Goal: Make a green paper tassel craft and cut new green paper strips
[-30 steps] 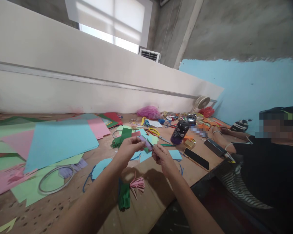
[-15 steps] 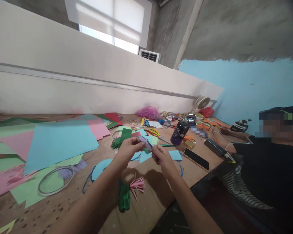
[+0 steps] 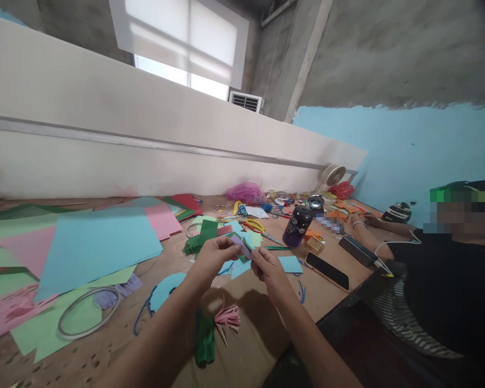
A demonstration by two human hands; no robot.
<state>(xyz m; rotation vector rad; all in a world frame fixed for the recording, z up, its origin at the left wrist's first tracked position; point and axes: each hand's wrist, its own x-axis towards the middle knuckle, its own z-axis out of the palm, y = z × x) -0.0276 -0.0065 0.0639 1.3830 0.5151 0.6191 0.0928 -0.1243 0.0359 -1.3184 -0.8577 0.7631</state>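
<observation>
Over the table, my left hand point(image 3: 213, 260) pinches a small purple paper piece point(image 3: 242, 246) between thumb and fingers. A dark green strip lies along its upper right edge. My right hand point(image 3: 268, 266) has its fingers closed at the other end of the same paper, their tips partly hiding it. Below my wrists lie a fringed green paper piece point(image 3: 205, 340) and a pink paper tassel point(image 3: 228, 318). Just beyond my hands are blue paper pieces point(image 3: 290, 264) and yellow-handled scissors point(image 3: 255, 223).
Large coloured sheets point(image 3: 105, 242) and a silver ring point(image 3: 89, 312) cover the left side. To the right stand a dark tumbler point(image 3: 298, 226), a phone point(image 3: 327, 271) and a black box point(image 3: 358, 251). Another person point(image 3: 448, 280) sits at the right with hands on the table.
Both hands keep their grip on the purple paper, which has tilted only slightly. The whole view has shifted a little as the head camera tipped up.
</observation>
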